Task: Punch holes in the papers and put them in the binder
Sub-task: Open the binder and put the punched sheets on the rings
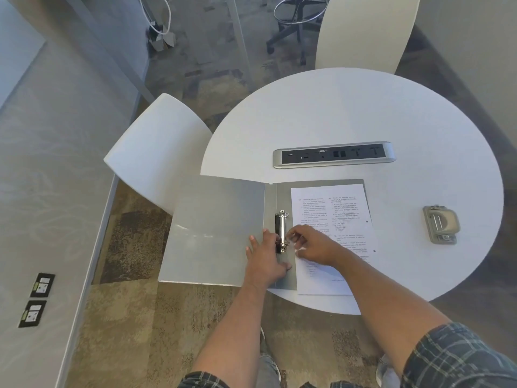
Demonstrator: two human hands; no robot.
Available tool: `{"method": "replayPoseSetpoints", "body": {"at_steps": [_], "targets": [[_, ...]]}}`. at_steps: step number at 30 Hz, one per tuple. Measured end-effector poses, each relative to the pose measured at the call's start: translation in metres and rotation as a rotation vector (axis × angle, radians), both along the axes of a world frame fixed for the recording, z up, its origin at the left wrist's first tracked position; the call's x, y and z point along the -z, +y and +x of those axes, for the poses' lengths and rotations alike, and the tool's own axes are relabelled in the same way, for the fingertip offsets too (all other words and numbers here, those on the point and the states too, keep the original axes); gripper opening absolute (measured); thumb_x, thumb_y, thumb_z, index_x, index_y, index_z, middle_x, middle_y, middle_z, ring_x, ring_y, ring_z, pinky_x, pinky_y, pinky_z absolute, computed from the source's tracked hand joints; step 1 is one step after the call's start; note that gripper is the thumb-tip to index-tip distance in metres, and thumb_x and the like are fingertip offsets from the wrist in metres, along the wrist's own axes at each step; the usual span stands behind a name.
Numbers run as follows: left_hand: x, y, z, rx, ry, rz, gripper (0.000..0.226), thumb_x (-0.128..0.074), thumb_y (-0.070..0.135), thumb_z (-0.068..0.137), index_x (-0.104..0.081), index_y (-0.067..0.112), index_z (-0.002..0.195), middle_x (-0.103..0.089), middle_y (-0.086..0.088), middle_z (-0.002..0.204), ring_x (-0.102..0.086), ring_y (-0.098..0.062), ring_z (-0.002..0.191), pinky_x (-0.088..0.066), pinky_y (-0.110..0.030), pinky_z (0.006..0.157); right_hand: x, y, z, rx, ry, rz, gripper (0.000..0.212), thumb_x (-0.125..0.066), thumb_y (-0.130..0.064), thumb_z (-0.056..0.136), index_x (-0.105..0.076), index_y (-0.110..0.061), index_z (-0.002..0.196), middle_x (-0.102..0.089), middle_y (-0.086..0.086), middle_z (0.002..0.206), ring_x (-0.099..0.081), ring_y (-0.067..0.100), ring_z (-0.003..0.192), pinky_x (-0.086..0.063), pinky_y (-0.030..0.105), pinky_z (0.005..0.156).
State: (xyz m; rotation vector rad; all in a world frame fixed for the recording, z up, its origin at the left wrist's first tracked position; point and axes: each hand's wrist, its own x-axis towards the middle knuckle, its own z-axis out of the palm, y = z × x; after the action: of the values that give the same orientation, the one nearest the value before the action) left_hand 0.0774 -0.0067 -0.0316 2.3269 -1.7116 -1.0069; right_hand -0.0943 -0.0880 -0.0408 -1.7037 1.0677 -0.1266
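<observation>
A grey binder (pixel 215 233) lies open on the round white table (pixel 363 113), its left cover hanging past the table's edge. Its metal ring mechanism (pixel 283 229) sits at the spine. A printed sheet of paper (pixel 349 208) with two punched holes on its right edge lies on the binder's right half. My left hand (pixel 265 259) presses flat on the binder beside the rings. My right hand (pixel 310 245) has its fingers curled at the lower ring, over the paper's left edge. A grey hole punch (pixel 440 224) stands on the table to the right.
A silver power and socket strip (pixel 334 154) is set into the table behind the binder. White chairs stand at the left (pixel 156 152) and far side (pixel 363 32). A stool base (pixel 299 21) stands on the carpet beyond.
</observation>
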Motion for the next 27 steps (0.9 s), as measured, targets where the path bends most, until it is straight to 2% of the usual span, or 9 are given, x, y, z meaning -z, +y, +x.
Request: {"method": "replayPoseSetpoints", "body": {"at_steps": [2,4,6,8,11,15,21,24,27], "targets": [[-0.001,0.006,-0.01,0.008,-0.068,-0.164,0.054,-0.068,0.036,0.087,-0.042,0.021,0.132,-0.05,-0.004,0.139,-0.044,-0.032,0.133,-0.032,-0.059,0.115,0.0,0.001,-0.012,0.17,-0.02,-0.09,0.041,-0.075,-0.003,0.08,-0.063,-0.024,0.113,-0.059,-0.002,0.107,-0.063,0.01,0.089,-0.054,0.029,0.083],[-0.002,0.013,-0.021,0.018,-0.093,-0.383,0.041,-0.062,0.028,0.09,-0.052,0.015,0.128,-0.06,-0.002,0.123,-0.058,-0.024,0.113,-0.047,-0.048,0.104,0.002,0.002,-0.027,0.336,0.062,-0.238,0.045,-0.08,-0.012,0.079,-0.062,-0.021,0.119,-0.056,-0.002,0.115,-0.061,0.014,0.098,-0.054,0.036,0.09],[-0.005,0.018,-0.032,0.055,-0.131,-0.548,0.027,-0.067,0.02,0.089,-0.06,0.016,0.114,-0.066,0.002,0.107,-0.062,-0.018,0.098,-0.055,-0.038,0.092,0.003,0.004,-0.043,0.481,0.244,-0.353,0.057,-0.085,-0.027,0.076,-0.059,-0.019,0.127,-0.053,0.0,0.127,-0.056,0.021,0.113,-0.049,0.041,0.098],[-0.006,0.018,-0.041,0.12,-0.155,-0.569,0.024,-0.074,0.019,0.086,-0.065,0.017,0.108,-0.069,0.003,0.101,-0.065,-0.017,0.093,-0.057,-0.034,0.084,0.0,0.007,-0.057,0.567,0.485,-0.431,0.069,-0.084,-0.043,0.075,-0.055,-0.017,0.132,-0.053,0.004,0.132,-0.053,0.026,0.119,-0.045,0.042,0.1],[-0.006,0.017,-0.054,0.201,-0.189,-0.442,0.044,-0.077,0.03,0.084,-0.063,0.015,0.124,-0.069,0.0,0.114,-0.064,-0.022,0.103,-0.053,-0.037,0.09,-0.004,0.017,-0.069,0.669,0.72,-0.422,0.078,-0.074,-0.062,0.077,-0.051,-0.012,0.134,-0.055,0.008,0.132,-0.054,0.03,0.118,-0.044,0.043,0.094],[-0.009,0.013,-0.063,0.267,-0.302,-0.209,0.08,-0.073,0.048,0.086,-0.039,0.015,0.151,-0.048,-0.004,0.148,-0.042,-0.027,0.137,-0.034,-0.042,0.111,-0.005,0.027,-0.07,0.783,0.774,-0.362,0.083,-0.072,-0.068,0.075,-0.051,-0.007,0.128,-0.058,0.013,0.125,-0.056,0.033,0.113,-0.045,0.044,0.091],[-0.012,0.005,-0.073,0.247,-0.314,-0.041,0.087,-0.07,0.052,0.088,-0.028,0.019,0.157,-0.03,-0.005,0.164,-0.014,-0.033,0.154,-0.015,-0.05,0.122,-0.013,0.019,-0.075,0.905,0.687,-0.136,0.085,-0.081,-0.062,0.07,-0.051,-0.009,0.129,-0.057,0.015,0.126,-0.055,0.035,0.119,-0.045,0.047,0.098],[-0.014,0.005,-0.074,0.198,-0.26,-0.047,0.084,-0.074,0.051,0.086,-0.034,0.021,0.153,-0.032,-0.004,0.164,-0.012,-0.032,0.154,-0.014,-0.048,0.123,-0.014,0.011,-0.088,1.021,0.535,0.027,0.082,-0.085,-0.054,0.07,-0.051,-0.013,0.133,-0.058,0.012,0.129,-0.056,0.035,0.122,-0.043,0.047,0.102],[-0.016,0.006,-0.074,0.149,-0.211,-0.068,0.078,-0.076,0.049,0.084,-0.041,0.021,0.148,-0.04,-0.002,0.16,-0.014,-0.031,0.154,-0.016,-0.047,0.12,-0.016,0.012,-0.097,1.073,0.432,0.05,0.066,-0.088,-0.04,0.073,-0.06,-0.012,0.125,-0.065,0.01,0.123,-0.063,0.032,0.112,-0.05,0.044,0.095]]}}
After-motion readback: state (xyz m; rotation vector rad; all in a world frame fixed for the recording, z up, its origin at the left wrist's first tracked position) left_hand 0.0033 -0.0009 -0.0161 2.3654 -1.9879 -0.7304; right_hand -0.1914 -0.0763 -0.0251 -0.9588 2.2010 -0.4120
